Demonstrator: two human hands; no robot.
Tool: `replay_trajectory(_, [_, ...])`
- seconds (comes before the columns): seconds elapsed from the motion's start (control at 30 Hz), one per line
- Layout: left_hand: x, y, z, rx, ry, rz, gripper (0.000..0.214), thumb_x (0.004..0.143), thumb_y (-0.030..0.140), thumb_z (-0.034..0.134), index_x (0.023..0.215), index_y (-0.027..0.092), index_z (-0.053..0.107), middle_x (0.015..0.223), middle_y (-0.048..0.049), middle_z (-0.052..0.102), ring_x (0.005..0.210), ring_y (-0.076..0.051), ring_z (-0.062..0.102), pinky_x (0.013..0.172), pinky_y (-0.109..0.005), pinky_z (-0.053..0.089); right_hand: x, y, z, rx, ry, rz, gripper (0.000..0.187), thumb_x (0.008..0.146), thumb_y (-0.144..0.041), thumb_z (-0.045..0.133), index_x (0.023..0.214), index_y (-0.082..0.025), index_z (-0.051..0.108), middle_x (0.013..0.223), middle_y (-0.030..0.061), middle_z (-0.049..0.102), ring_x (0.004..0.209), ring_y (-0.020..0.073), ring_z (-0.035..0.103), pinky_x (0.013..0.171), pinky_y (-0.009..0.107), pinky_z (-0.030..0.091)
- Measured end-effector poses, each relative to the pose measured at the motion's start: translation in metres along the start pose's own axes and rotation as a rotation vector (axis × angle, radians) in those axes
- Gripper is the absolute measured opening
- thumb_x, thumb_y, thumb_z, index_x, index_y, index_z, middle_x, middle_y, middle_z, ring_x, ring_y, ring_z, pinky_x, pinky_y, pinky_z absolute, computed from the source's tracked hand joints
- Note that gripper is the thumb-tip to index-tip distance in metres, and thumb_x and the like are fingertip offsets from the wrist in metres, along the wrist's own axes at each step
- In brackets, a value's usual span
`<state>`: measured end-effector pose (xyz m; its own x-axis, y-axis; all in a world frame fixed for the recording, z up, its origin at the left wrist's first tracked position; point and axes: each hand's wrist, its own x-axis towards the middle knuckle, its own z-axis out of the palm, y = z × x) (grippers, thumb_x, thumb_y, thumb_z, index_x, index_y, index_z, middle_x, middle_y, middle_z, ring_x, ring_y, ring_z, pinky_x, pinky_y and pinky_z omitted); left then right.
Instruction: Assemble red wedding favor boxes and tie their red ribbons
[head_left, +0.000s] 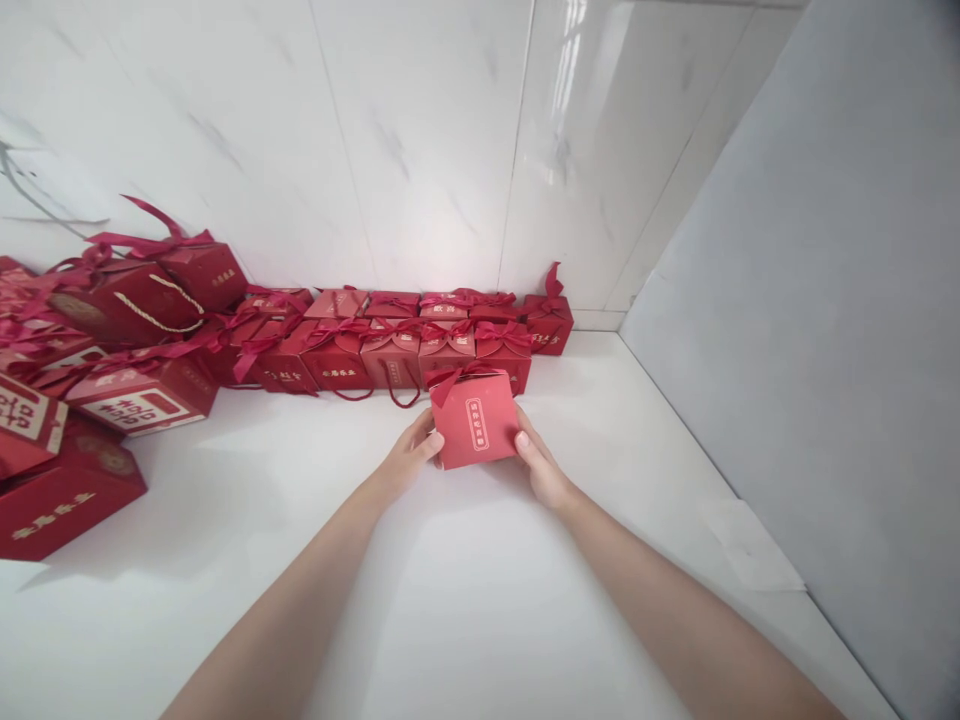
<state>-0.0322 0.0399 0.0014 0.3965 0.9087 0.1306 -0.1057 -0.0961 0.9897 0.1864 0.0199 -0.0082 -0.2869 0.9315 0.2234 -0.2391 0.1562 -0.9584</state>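
Note:
A small red gift box [477,430] with a gold label and a red ribbon bow on top stands on the white floor [465,590]. My left hand [411,455] grips its left side, fingers curled round the edge. My right hand [538,462] presses against its right side, fingers closed on it. The box sits just in front of a row of like red boxes [420,345] lined up along the wall.
Larger red gift bags and boxes [127,340] with ribbons and rope handles are piled at the left. White marble wall tiles [420,150] rise behind the row. A grey wall [825,300] closes the right side.

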Motion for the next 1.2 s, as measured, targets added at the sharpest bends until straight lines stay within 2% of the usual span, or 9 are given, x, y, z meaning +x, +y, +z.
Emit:
replay_trajectory(0.27, [0.000, -0.014, -0.005, -0.038, 0.002, 0.000, 0.062, 0.090, 0.059, 0.055, 0.139, 0.022, 0.052, 0.128, -0.0106, 0.062, 0.096, -0.025, 0.063, 0.071, -0.028, 0.047, 0.000, 0.005, -0.004, 0.018, -0.010, 0.021, 0.073, 0.091, -0.066, 0.046, 0.153, -0.033, 0.026, 0.143, 0.0073, 0.047, 0.122, 0.0301, 0.053, 0.079, 0.038, 0.054])
replay_trajectory(0.43, [0.000, -0.020, -0.007, -0.052, 0.011, -0.004, 0.060, 0.092, 0.057, 0.052, 0.141, 0.022, 0.050, 0.126, -0.0104, 0.064, 0.093, -0.022, 0.064, 0.071, -0.026, 0.047, 0.001, 0.005, -0.004, 0.005, -0.006, 0.034, 0.071, 0.092, -0.065, 0.045, 0.153, -0.033, 0.027, 0.135, 0.0081, 0.053, 0.112, 0.0271, 0.057, 0.079, 0.037, 0.054])
replay_trajectory(0.6, [0.000, -0.016, -0.004, -0.058, 0.047, -0.018, 0.062, 0.088, 0.060, 0.057, 0.137, 0.020, 0.055, 0.118, -0.0110, 0.068, 0.095, -0.024, 0.066, 0.074, -0.029, 0.050, 0.000, 0.004, -0.003, -0.005, 0.004, 0.036, 0.070, 0.092, -0.064, 0.045, 0.153, -0.034, 0.027, 0.138, 0.0075, 0.051, 0.115, 0.0273, 0.057, 0.079, 0.037, 0.055])
replay_trajectory(0.73, [0.000, -0.009, -0.005, -0.189, 0.093, -0.063, 0.053, 0.090, 0.053, 0.058, 0.130, 0.018, 0.061, 0.125, -0.0129, 0.065, 0.106, -0.029, 0.065, 0.081, -0.034, 0.054, 0.001, 0.001, 0.004, -0.031, 0.149, -0.064, 0.074, 0.089, -0.060, 0.056, 0.152, -0.035, 0.027, 0.151, 0.0059, 0.040, 0.128, 0.0269, 0.050, 0.094, 0.040, 0.053])
replay_trajectory(0.83, [0.001, -0.004, -0.007, -0.211, 0.188, -0.096, 0.056, 0.081, 0.039, 0.075, 0.133, 0.024, 0.058, 0.138, -0.0107, 0.057, 0.110, -0.029, 0.064, 0.084, -0.033, 0.056, 0.003, 0.001, 0.009, -0.017, 0.329, -0.073, 0.081, 0.083, -0.053, 0.068, 0.150, -0.034, 0.026, 0.142, 0.0093, 0.049, 0.104, 0.0239, 0.064, 0.083, 0.040, 0.059])
replay_trajectory(0.9, [0.002, -0.001, -0.006, -0.193, 0.210, -0.072, 0.069, 0.077, 0.035, 0.079, 0.139, 0.031, 0.050, 0.147, -0.0084, 0.048, 0.116, -0.029, 0.062, 0.087, -0.034, 0.056, 0.003, 0.002, 0.010, 0.002, 0.397, -0.047, 0.068, 0.082, -0.051, 0.070, 0.140, -0.029, 0.042, 0.131, 0.0100, 0.058, 0.086, 0.0213, 0.068, 0.073, 0.040, 0.061])
replay_trajectory(1.03, [0.003, 0.001, 0.000, -0.145, 0.115, 0.021, 0.091, 0.071, 0.034, 0.083, 0.148, 0.036, 0.035, 0.158, -0.0086, 0.030, 0.122, -0.033, 0.057, 0.094, -0.040, 0.055, 0.003, 0.005, 0.007, -0.079, 0.449, -0.033, 0.040, 0.081, -0.048, 0.072, 0.108, -0.020, 0.065, 0.096, 0.0071, 0.070, 0.070, 0.0183, 0.065, 0.073, 0.041, 0.059])
replay_trajectory(1.1, [0.003, 0.000, 0.001, -0.113, 0.133, 0.010, 0.099, 0.065, 0.030, 0.088, 0.148, 0.033, 0.034, 0.156, -0.0118, 0.031, 0.121, -0.034, 0.057, 0.093, -0.041, 0.056, 0.002, 0.005, 0.004, -0.184, 0.447, -0.084, 0.035, 0.082, -0.047, 0.072, 0.104, -0.021, 0.069, 0.097, 0.0078, 0.069, 0.074, 0.0189, 0.064, 0.075, 0.040, 0.058])
replay_trajectory(1.2, [0.002, -0.003, -0.003, -0.124, 0.149, -0.069, 0.084, 0.071, 0.039, 0.083, 0.144, 0.027, 0.041, 0.146, -0.0152, 0.046, 0.123, -0.036, 0.055, 0.088, -0.041, 0.058, 0.000, 0.004, 0.004, -0.245, 0.383, -0.154, 0.037, 0.083, -0.049, 0.070, 0.112, -0.026, 0.070, 0.128, 0.0094, 0.060, 0.108, 0.0253, 0.061, 0.090, 0.042, 0.055])
